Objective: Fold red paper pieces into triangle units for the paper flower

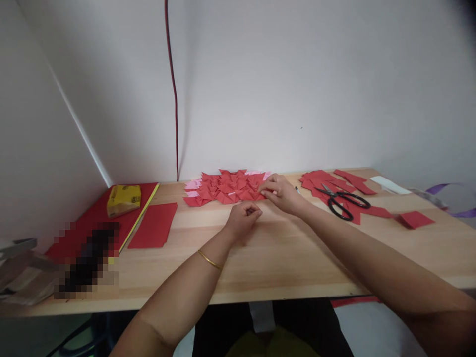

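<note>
Folded red paper pieces (230, 186) with pointed corners lie in a cluster at the back middle of the wooden table, some pink ones (193, 185) among them at the left. My right hand (280, 194) is at the cluster's right end, thumb and fingers pinched on a folded red paper piece there. Just in front of the cluster is my left hand (243, 219), its fingers curled in and nothing visible sticking out of them. A gold bangle (208, 260) circles the left wrist.
Black-handled scissors (340, 201) rest over loose red paper pieces (320, 179) at right, near a white strip (390, 185) and a red square (415, 219). At left are a red paper stack (153, 225), a yellow packet (124, 199) and a blurred-out dark object (89, 260). A wall stands behind.
</note>
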